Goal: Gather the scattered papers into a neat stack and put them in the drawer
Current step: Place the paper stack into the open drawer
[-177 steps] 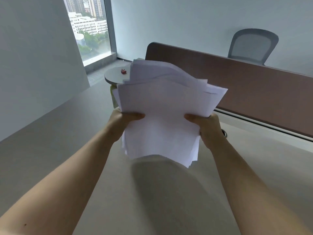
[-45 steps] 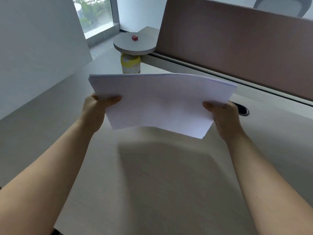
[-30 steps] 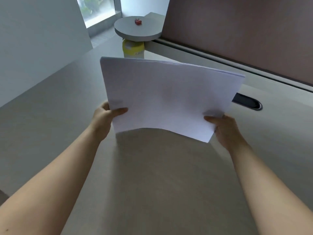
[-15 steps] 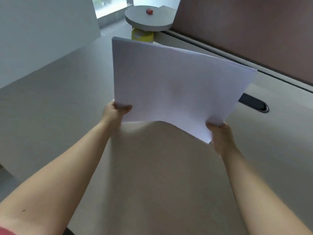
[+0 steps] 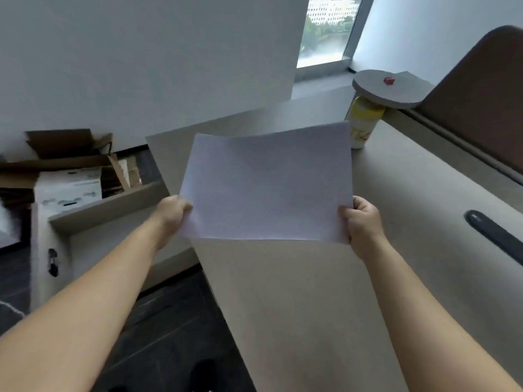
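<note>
A squared-up stack of white papers (image 5: 268, 185) is held in the air above the left edge of the beige desk (image 5: 325, 306). My left hand (image 5: 172, 212) grips its lower left corner and my right hand (image 5: 360, 222) grips its lower right corner. To the left, below desk level, an open beige drawer (image 5: 107, 206) sticks out of a low cabinet (image 5: 42, 250); its inside is mostly hidden by my left arm and the stack.
Cardboard boxes (image 5: 68, 171) stand behind the cabinet on the dark floor (image 5: 158, 329). A yellow can (image 5: 362, 123) under a grey round disc (image 5: 390, 89) with a small red object sits at the desk's far end. A brown partition (image 5: 481, 94) and a black cable slot (image 5: 492, 236) are on the right.
The view has swung left, bringing the desk's left edge, the open drawer and the boxes into sight. The stack, still in both hands, has moved left over the desk edge and lies flatter.
</note>
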`<action>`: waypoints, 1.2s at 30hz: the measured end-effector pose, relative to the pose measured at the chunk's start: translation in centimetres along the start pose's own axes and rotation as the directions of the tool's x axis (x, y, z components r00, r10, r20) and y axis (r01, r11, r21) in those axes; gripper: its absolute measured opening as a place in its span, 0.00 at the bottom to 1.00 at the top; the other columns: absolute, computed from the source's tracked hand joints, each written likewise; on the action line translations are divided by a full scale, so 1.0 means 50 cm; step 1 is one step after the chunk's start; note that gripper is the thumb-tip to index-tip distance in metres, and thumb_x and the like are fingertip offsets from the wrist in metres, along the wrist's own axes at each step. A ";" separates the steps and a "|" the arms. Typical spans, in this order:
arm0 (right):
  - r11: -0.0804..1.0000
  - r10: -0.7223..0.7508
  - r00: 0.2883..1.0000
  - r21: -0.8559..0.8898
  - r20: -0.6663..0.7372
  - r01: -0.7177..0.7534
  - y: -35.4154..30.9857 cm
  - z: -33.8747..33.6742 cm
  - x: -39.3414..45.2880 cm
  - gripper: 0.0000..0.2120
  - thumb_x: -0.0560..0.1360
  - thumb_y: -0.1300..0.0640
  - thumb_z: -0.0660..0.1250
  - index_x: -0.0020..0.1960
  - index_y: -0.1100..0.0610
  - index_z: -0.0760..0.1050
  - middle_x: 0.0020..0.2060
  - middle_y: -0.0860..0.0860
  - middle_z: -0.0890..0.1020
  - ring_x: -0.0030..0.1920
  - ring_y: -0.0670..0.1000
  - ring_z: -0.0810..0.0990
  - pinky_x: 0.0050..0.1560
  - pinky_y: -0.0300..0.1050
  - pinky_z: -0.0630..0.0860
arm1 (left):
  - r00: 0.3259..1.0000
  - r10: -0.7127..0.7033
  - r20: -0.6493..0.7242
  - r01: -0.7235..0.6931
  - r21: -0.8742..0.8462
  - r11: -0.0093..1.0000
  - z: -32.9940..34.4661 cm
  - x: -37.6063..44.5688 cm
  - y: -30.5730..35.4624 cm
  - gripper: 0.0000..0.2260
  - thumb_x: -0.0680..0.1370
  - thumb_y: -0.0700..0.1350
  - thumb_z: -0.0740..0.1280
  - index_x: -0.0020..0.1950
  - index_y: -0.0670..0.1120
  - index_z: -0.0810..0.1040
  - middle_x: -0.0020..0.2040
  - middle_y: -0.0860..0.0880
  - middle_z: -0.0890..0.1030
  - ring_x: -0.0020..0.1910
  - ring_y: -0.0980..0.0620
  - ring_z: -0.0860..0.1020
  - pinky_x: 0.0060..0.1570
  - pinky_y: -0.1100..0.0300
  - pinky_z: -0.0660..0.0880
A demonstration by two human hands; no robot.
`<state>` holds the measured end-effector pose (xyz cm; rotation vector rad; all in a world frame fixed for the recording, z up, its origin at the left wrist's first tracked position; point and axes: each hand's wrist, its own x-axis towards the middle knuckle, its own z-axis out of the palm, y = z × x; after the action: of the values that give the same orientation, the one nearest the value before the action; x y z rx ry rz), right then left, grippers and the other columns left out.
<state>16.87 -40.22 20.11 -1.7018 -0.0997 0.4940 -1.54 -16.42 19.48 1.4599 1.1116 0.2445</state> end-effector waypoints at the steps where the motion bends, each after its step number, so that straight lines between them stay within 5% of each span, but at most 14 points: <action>1: 1.000 0.007 0.998 0.015 0.062 -0.008 -0.009 0.034 -0.001 0.13 0.68 0.71 0.58 0.32 0.56 0.72 0.19 0.44 0.79 0.24 0.45 0.75 0.32 0.39 0.71 | 1.000 -0.030 0.004 0.030 -0.031 0.999 -0.041 -0.009 -0.011 0.07 0.77 0.36 0.57 0.50 0.42 0.73 0.48 0.40 0.76 0.44 0.44 0.75 0.45 0.53 0.72; 4: 0.999 0.021 0.976 0.022 0.216 -0.027 -0.037 0.141 -0.012 0.13 0.69 0.71 0.57 0.34 0.55 0.72 0.20 0.42 0.80 0.21 0.42 0.76 0.35 0.42 0.72 | 0.996 -0.069 -0.052 0.063 -0.098 0.993 -0.142 -0.029 -0.040 0.15 0.79 0.38 0.57 0.66 0.41 0.69 0.56 0.42 0.75 0.50 0.43 0.75 0.52 0.49 0.71; 7: 0.999 0.009 0.951 -0.054 0.309 0.008 -0.063 0.253 -0.032 0.05 0.61 0.65 0.59 0.34 0.60 0.72 0.27 0.51 0.76 0.31 0.49 0.73 0.37 0.43 0.66 | 0.966 -0.028 -0.257 0.009 -0.073 0.997 -0.233 -0.035 -0.063 0.16 0.78 0.37 0.57 0.66 0.39 0.70 0.61 0.38 0.76 0.51 0.44 0.74 0.54 0.49 0.70; 10: 0.992 0.002 0.933 -0.121 0.360 0.044 -0.068 0.355 -0.038 0.10 0.69 0.71 0.59 0.48 0.74 0.74 0.36 0.53 0.73 0.37 0.50 0.68 0.36 0.42 0.63 | 0.931 -0.026 -0.363 -0.006 -0.087 0.996 -0.317 -0.030 -0.090 0.16 0.78 0.37 0.57 0.66 0.39 0.70 0.64 0.37 0.75 0.54 0.43 0.74 0.61 0.47 0.70; 14: 0.970 0.044 0.931 -0.238 0.363 0.047 -0.046 0.460 -0.024 0.17 0.75 0.68 0.58 0.63 0.68 0.71 0.42 0.56 0.76 0.35 0.49 0.72 0.38 0.40 0.69 | 0.904 -0.070 -0.421 -0.001 -0.165 0.986 -0.430 -0.004 -0.141 0.17 0.78 0.36 0.58 0.67 0.38 0.69 0.66 0.37 0.73 0.54 0.47 0.71 0.55 0.53 0.68; 17: 0.892 0.036 0.940 -0.435 0.339 0.123 -0.024 0.511 -0.017 0.22 0.77 0.63 0.58 0.71 0.64 0.63 0.62 0.58 0.75 0.56 0.55 0.76 0.56 0.44 0.72 | 0.878 -0.129 -0.460 0.061 -0.160 0.985 -0.496 0.014 -0.190 0.16 0.78 0.37 0.58 0.66 0.38 0.69 0.66 0.37 0.73 0.54 0.47 0.70 0.55 0.53 0.67; 19: 0.818 0.040 0.941 -0.552 0.336 0.162 -0.010 0.533 -0.015 0.24 0.77 0.61 0.57 0.73 0.62 0.59 0.72 0.57 0.65 0.69 0.58 0.68 0.66 0.48 0.66 | 0.860 -0.159 -0.485 0.095 -0.154 0.984 -0.526 0.027 -0.222 0.16 0.78 0.37 0.59 0.66 0.37 0.70 0.66 0.36 0.73 0.53 0.47 0.70 0.54 0.53 0.67; 26: 0.458 0.015 0.941 -0.839 0.338 0.294 0.060 0.576 0.011 0.24 0.77 0.55 0.57 0.72 0.59 0.60 0.75 0.58 0.59 0.76 0.59 0.53 0.75 0.52 0.51 | 0.793 -0.272 -0.544 0.237 -0.136 0.962 -0.519 0.087 -0.310 0.15 0.77 0.35 0.57 0.63 0.35 0.70 0.63 0.35 0.74 0.49 0.46 0.70 0.48 0.57 0.67; 36: 0.309 -0.141 0.896 -0.841 0.421 0.444 0.086 0.577 0.038 0.23 0.78 0.50 0.54 0.73 0.50 0.59 0.76 0.51 0.56 0.77 0.53 0.49 0.75 0.48 0.43 | 0.812 -0.325 -0.484 0.358 -0.026 0.933 -0.384 0.203 -0.357 0.16 0.78 0.37 0.54 0.65 0.37 0.68 0.64 0.38 0.73 0.52 0.42 0.73 0.46 0.56 0.68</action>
<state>6.84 -13.88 12.32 -2.6513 -1.1011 0.3882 -18.46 0.33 4.53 1.2537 1.7850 0.3287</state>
